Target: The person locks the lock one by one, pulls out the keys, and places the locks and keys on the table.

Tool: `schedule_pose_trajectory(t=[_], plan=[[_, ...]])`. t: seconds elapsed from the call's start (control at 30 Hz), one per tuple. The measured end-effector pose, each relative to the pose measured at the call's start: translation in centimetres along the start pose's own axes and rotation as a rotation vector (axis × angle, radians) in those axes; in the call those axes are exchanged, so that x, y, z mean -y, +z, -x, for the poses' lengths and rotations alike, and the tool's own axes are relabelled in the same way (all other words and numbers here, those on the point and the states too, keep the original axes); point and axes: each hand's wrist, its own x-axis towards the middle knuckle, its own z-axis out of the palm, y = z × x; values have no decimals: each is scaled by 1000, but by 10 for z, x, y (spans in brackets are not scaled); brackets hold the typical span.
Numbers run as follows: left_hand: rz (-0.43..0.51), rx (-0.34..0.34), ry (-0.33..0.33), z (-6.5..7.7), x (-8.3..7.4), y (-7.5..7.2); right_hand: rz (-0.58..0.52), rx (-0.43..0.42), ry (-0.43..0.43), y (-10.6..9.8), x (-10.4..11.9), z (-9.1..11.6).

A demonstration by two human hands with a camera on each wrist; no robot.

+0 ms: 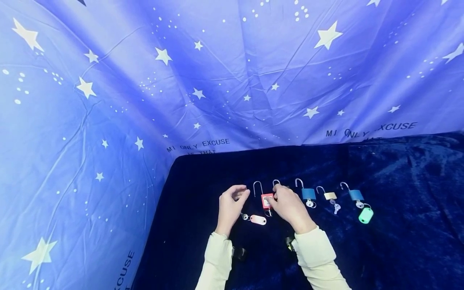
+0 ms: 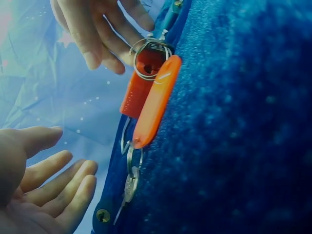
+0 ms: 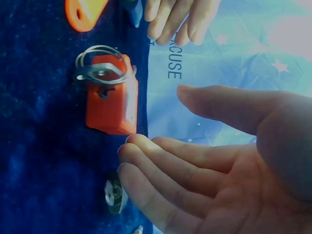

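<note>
Head view is showing the padlocks in a row on the dark blue cloth, with a red padlock lying between my hands, its shackle standing out with one end free. Right wrist view is adding the red body's keyhole and a key ring before it, details too small in head view. Left wrist view is showing a blue lock part with a brass keyhole, which head view is not showing; the tag is appearing orange there but pale pink from above.

I am holding my left hand loosely bent, thumb well apart from fingers, gripping nothing. My right hand is hanging over the red padlock's right side, fingers extended, thumb spread; I cannot tell whether it is touching.

My right hand is blocking the body below another shackle. Further right, a blue padlock, a brass-coloured padlock and a second blue padlock are lying with keys, the last bearing a green tag.
</note>
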Motion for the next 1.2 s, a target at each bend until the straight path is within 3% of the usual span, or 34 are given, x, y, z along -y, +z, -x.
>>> schedule_pose_trajectory(t=[0.17,0.37,0.93,1.2], plan=[[-12,43,-14,1,4,2,9,32,27,3,-4,-1],[-15,64,15,3,1,2,17,59,50,4,-6,-3],[-5,220,-31,6,3,9,17,84,45,10,-9,-7],[8,241,-24,8,3,11,-7,70,25,11,-8,-7]])
